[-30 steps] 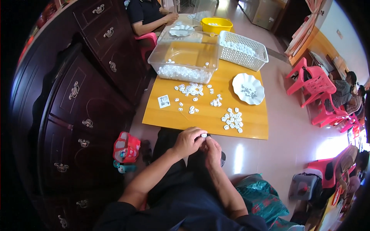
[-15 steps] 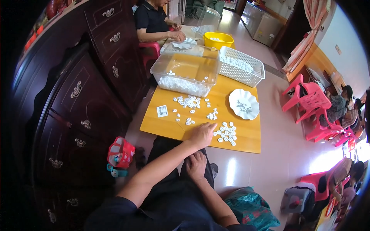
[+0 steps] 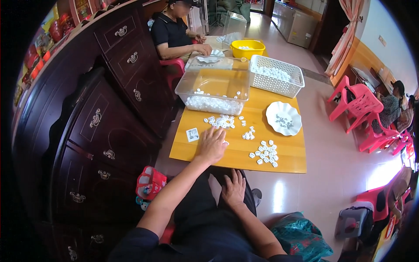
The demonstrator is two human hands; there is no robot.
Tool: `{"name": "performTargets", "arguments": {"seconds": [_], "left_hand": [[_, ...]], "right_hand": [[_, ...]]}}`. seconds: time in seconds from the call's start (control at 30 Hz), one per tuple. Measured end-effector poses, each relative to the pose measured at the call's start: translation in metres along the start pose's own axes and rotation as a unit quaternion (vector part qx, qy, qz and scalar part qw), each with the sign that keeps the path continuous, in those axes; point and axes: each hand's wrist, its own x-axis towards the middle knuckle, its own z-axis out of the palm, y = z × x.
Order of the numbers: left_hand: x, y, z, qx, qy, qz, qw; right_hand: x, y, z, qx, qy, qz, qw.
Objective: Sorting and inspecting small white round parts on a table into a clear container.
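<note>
Head view, sole view on my feed; entries run from the hands outward.

Item: left hand point(image 3: 212, 146). Palm down over the near part of the yellow tabletop point(image 3: 238, 159), fingers extended and slightly parted, pointing to the far side. Whether anything is pinched beneath the palm, I cannot make out.

Item: single white piece point(image 3: 225, 142). Small; peeks out at the right edge of the left hand, mostly covered, so I cannot read its long axis.

Item: main heap of white pieces point(image 3: 223, 121). Small, oblong, dark-marked. Lies straight beyond the left fingertips and a little to their right; contact unclear to me. Long axes point every way.

Item: right hand point(image 3: 233, 187). Relaxed, fingers loosely spread, flat on the dark trousers point(image 3: 194, 192), off the tabletop and holding nothing I can see. Of the two, the left is plainly nearer the heap.

Item: small cluster point(image 3: 248, 135). Similar pieces, right of the left hand and a little farther out.

Item: spread group point(image 3: 266, 153). Pieces lying apart or barely touching near the right front corner; ahead and to the right of the right hand.

Item: printed card point(image 3: 192, 135). Square, just left of the left fingers.

Item: clear bin point(image 3: 212, 94). Behind the heap, white pieces along its bottom.

Item: scalloped white plate point(image 3: 283, 109). Well right of the heap, grey pattern or contents at its middle, unclear which.
</note>
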Motion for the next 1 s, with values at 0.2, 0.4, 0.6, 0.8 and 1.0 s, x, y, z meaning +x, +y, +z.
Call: {"name": "performTargets", "arguments": {"seconds": [0.2, 0.4, 0.6, 0.8, 1.0], "left_hand": [[0.014, 0.007, -0.003, 0.001, 0.002, -0.009, 1.000], [0.023, 0.015, 0.005, 0.031, 0.001, -0.012, 0.999], [0.018, 0.034, -0.004, 0.053, -0.035, 0.022, 0.998], [-0.004, 0.037, 0.009, 0.032, -0.003, 0.077, 0.996], [-0.010, 0.034, 0.006, -0.005, 0.013, 0.083, 0.996]], "right_hand": [[0.002, 0.000, 0.001, -0.005, -0.001, 0.001, 1.000], [0.001, 0.002, 0.005, -0.005, 0.011, -0.006, 1.000], [0.000, 0.004, 0.004, -0.007, 0.014, -0.007, 1.000], [0.001, 0.001, 0.003, -0.006, 0.005, -0.010, 1.000], [-0.001, 0.000, 0.002, -0.011, 0.006, -0.015, 1.000]]}}
